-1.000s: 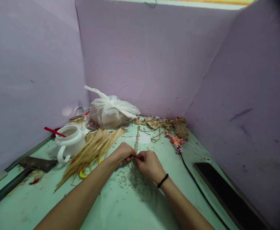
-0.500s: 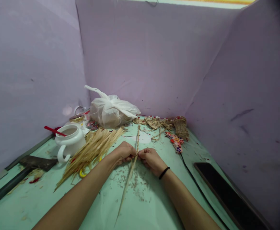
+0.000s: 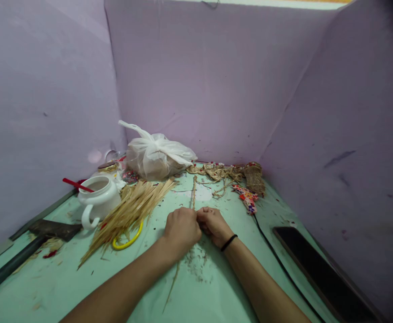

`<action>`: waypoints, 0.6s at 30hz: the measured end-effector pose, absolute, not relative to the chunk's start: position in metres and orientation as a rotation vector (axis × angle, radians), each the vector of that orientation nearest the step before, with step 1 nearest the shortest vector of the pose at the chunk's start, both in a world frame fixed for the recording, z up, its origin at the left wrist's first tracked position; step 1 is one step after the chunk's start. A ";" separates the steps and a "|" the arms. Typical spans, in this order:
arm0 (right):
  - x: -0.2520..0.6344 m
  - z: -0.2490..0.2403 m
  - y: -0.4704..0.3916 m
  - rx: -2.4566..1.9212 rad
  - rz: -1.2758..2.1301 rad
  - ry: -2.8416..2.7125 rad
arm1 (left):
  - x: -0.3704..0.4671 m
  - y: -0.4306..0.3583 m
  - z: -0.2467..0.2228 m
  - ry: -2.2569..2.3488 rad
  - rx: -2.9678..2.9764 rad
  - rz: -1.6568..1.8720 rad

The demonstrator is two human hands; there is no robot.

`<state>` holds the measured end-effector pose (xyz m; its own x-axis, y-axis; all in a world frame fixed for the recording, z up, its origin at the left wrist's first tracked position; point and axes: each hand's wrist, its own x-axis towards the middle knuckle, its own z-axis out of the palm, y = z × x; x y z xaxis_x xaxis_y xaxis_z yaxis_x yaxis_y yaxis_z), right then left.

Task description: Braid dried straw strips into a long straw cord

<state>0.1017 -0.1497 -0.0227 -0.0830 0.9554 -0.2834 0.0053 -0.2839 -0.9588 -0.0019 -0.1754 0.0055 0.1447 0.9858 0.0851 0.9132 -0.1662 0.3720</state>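
A thin braided straw cord (image 3: 194,193) runs away from me down the middle of the table. At its near end my left hand (image 3: 183,229) is closed in a fist, back of the hand up, over the straw strands. Touching it, my right hand (image 3: 212,222) pinches the cord's end between thumb and fingers; a black band circles that wrist. One loose straw strand (image 3: 172,287) trails toward me from under my left hand. The exact grip point is hidden behind the fingers. A bundle of dry straw (image 3: 132,206) lies to the left.
Yellow scissor-like handle (image 3: 127,244) pokes from under the straw. Left stand a white pot (image 3: 98,197) with a red stick and a dark-bladed tool (image 3: 55,229). Behind are a white plastic bag (image 3: 159,154) and braided pieces (image 3: 216,171). Right: a patterned-cloth-wrapped item (image 3: 246,197) with cable, and a black phone-like slab (image 3: 314,264).
My left hand has turned over and moved slightly right and nearer, now covering the cord's end. The strand shows less, and more of the yellow handle shows. My right hand has barely shifted.
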 end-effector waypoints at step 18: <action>0.110 -0.021 -0.148 -1.224 1.641 -1.164 | -0.022 -0.149 0.012 1.455 1.181 0.686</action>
